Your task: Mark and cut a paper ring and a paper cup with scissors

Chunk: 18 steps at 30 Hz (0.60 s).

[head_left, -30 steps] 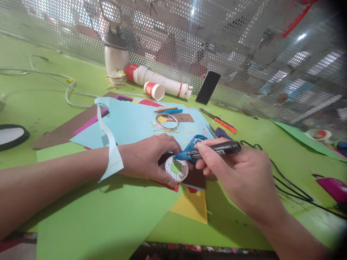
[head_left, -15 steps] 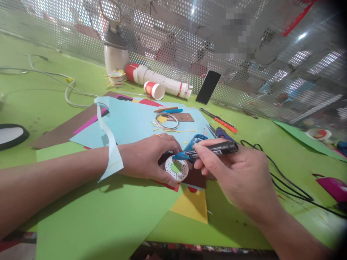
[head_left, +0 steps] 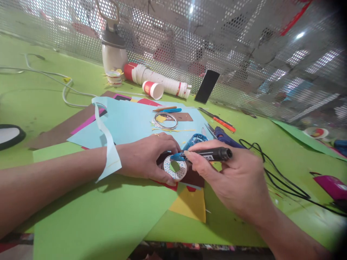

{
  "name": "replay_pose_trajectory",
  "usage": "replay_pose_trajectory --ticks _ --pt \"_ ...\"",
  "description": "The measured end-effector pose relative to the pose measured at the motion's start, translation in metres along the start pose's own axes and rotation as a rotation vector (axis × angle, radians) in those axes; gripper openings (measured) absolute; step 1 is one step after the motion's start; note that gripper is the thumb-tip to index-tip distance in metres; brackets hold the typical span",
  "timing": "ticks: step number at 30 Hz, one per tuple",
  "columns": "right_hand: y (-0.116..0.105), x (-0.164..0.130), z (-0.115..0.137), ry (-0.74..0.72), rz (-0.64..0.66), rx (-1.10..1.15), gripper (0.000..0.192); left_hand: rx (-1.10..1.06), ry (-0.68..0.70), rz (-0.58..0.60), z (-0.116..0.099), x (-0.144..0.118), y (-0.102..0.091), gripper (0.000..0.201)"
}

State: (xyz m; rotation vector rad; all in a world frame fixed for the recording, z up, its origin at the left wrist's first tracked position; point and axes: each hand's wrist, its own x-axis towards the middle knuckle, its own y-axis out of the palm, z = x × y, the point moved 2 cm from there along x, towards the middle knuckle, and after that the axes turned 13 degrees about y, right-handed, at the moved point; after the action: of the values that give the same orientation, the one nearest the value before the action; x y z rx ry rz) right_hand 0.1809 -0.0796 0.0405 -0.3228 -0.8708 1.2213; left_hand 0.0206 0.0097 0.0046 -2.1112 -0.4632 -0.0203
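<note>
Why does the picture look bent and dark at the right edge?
Head view: a wide lens curves the mesh wall and green table; the right corners fade to black; the hands cast soft shadows; the left hand and marker look sharp.

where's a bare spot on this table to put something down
Bare green sheet lies in front of the left hand, and open table lies left of the white cable. It is crowded around the marker, paper ring, black cord and cups.

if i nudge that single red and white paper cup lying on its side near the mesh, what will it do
The single red and white paper cup lies on its side, so it would probably roll, curving because it tapers. It looks thin and empty, so likely very light and easily crushed.
</note>
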Motion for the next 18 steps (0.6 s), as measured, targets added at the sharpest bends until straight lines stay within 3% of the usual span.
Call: replay_pose_trajectory --ticks 18 --pt "-0.0025 -0.0003 -0.0026 0.01 0.001 0.04 0.013 -0.095 0.06 0.019 -0.0011 -0.0044 -0.007 0.044"
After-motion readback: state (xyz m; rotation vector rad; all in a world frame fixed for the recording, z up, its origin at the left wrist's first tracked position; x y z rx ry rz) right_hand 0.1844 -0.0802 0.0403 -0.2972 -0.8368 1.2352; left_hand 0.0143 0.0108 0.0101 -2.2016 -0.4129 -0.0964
